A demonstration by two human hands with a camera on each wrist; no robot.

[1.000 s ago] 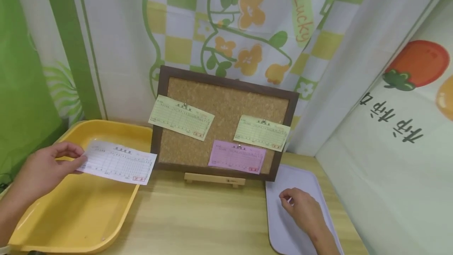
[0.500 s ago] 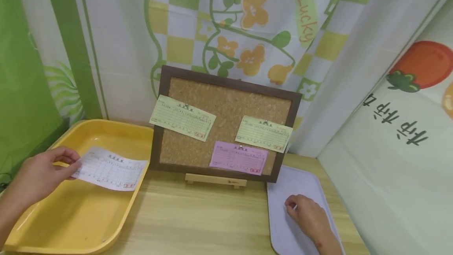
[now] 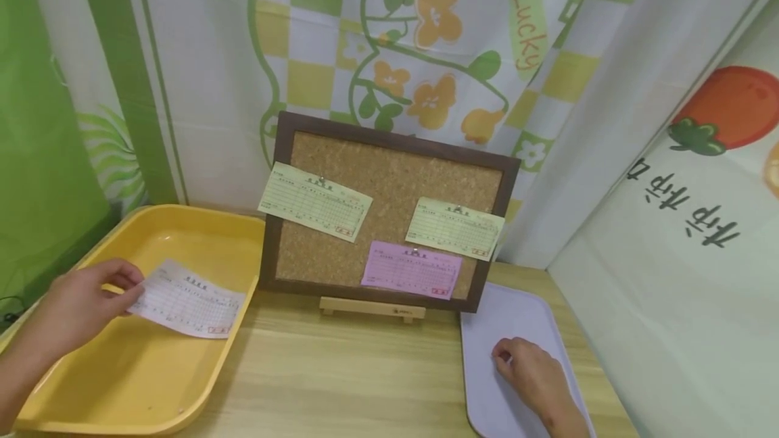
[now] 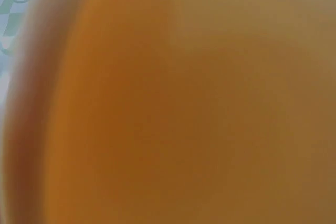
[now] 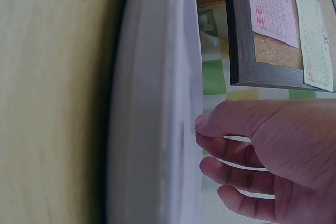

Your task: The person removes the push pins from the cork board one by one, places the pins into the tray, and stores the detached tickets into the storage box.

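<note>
My left hand (image 3: 91, 303) pinches a white receipt slip (image 3: 189, 299) by its left edge, over the yellow tray (image 3: 143, 397). In the left wrist view only the blurred yellow tray (image 4: 210, 129) fills most of the frame. Over the lilac tray (image 3: 487, 394), my right hand (image 3: 535, 377) has thumb and index fingertips together. The right wrist view shows a small clear pin (image 5: 193, 129) between those fingertips, mostly hidden. A framed corkboard (image 3: 328, 262) stands at centre, with two yellow slips, one on the left (image 3: 316, 201) and one on the right (image 3: 455, 228), and a pink slip (image 3: 412, 270) pinned to it.
A small wooden stand (image 3: 372, 308) supports the corkboard on the wooden table (image 3: 322, 377). Behind it hangs a patterned curtain (image 3: 207, 86), and a white printed sheet (image 3: 669, 303) closes off the right side.
The white slip has moved down and left, away from the corkboard, and its far end has dipped over the yellow tray. My right hand has shifted slightly down and right, fingertips still together.
</note>
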